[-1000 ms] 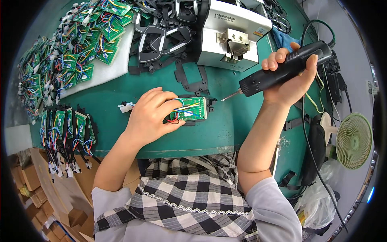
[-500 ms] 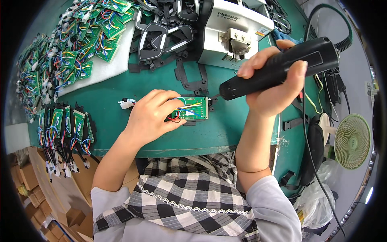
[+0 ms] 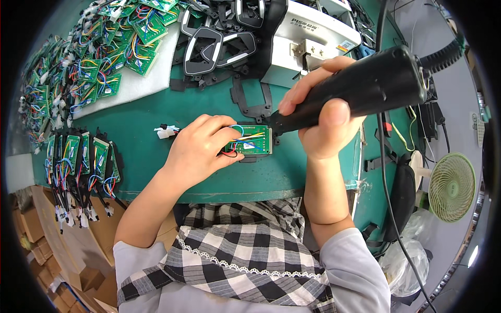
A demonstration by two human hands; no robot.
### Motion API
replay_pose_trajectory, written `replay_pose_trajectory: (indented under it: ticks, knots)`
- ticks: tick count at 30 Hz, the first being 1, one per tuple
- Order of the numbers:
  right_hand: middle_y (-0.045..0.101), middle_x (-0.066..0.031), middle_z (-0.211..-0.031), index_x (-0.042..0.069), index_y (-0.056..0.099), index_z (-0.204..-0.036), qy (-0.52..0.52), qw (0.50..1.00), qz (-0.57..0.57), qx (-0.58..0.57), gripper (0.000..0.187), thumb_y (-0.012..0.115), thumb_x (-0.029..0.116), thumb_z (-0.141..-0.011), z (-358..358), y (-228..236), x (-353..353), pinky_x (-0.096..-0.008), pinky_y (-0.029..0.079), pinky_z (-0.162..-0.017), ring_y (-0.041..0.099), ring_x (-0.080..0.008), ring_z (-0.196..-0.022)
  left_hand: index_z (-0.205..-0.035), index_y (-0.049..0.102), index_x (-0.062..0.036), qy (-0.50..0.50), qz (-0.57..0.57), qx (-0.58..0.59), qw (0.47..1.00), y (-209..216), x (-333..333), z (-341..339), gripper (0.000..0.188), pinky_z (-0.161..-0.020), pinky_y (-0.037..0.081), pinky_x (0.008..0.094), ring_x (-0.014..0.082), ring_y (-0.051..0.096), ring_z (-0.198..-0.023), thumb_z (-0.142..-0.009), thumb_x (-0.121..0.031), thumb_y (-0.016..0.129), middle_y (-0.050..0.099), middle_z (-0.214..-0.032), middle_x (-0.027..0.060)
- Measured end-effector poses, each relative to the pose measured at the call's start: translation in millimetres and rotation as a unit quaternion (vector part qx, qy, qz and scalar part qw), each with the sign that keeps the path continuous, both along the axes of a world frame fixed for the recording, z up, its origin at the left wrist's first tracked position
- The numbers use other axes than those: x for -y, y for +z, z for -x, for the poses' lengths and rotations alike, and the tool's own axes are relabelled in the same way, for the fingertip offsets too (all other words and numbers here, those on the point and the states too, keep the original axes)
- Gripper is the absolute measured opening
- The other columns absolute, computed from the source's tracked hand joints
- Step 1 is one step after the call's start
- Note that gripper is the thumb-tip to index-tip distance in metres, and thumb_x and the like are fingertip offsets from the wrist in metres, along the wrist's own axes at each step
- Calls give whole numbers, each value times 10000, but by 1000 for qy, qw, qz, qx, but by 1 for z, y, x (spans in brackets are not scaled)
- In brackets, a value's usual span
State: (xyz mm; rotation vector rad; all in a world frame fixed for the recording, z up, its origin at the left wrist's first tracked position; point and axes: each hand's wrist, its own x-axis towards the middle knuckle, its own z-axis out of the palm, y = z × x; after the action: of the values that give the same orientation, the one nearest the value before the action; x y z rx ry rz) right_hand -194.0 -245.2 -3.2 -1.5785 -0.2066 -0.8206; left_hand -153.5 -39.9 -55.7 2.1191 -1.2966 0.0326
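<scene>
My left hand (image 3: 201, 148) presses down on a small green circuit board (image 3: 254, 141) with coloured wires, lying on the green table mat (image 3: 135, 125). A white connector (image 3: 166, 131) trails off its wires to the left. My right hand (image 3: 326, 117) grips a black electric screwdriver (image 3: 365, 86). Its tip points down at the right edge of the board. A thick black cable runs from the tool's back end up and to the right.
A heap of green wired boards (image 3: 99, 57) lies on a white sheet at the upper left. A row of finished boards in black frames (image 3: 78, 161) sits at the table's left edge. Black plastic frames (image 3: 209, 41), a white machine (image 3: 313, 36) behind, a small fan (image 3: 451, 185) at right.
My right hand has swung the screwdriver in from the upper right and lowered its tip to the board's right edge. The left hand has stayed on the board.
</scene>
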Motion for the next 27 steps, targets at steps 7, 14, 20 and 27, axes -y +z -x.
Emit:
replay_pose_trajectory:
  ticks: [7,14,20,27]
  knots:
    - [585,-124,-637,-54,425,-1087,34,999,11,-3,741,630,604,-815,0,3,-4,-247,473,-424,564,-164,-471,-905,627,-77,-6,-2,-13,1000,1,2,-1,393,-761,493,375,273,578,-877,-592,-194,834,610,-1049,63]
    - [570,-134,-638,-17,407,-1117,-140,988,-36,59,681,503,610,-869,-12,43,36,-346,486,-440,552,-225,-461,-1033,609,-58,35,-9,-18,999,6,5,3,556,-836,462,402,290,571,-930,-561,-214,856,604,-1054,93]
    - [571,-155,-611,-71,397,-1078,-176,974,65,125,696,505,588,-879,-32,74,65,-328,512,-478,577,-243,-460,-1055,580,-46,75,-29,19,997,5,9,2,630,-850,428,420,310,549,-939,-547,-282,867,588,-1003,104]
    - [558,-156,-582,-106,424,-1056,-165,978,55,118,668,571,520,-874,-41,64,55,-309,478,-413,569,-226,-434,-915,570,-35,74,-24,-13,997,4,11,2,527,-795,456,402,306,559,-906,-546,-265,866,596,-956,103]
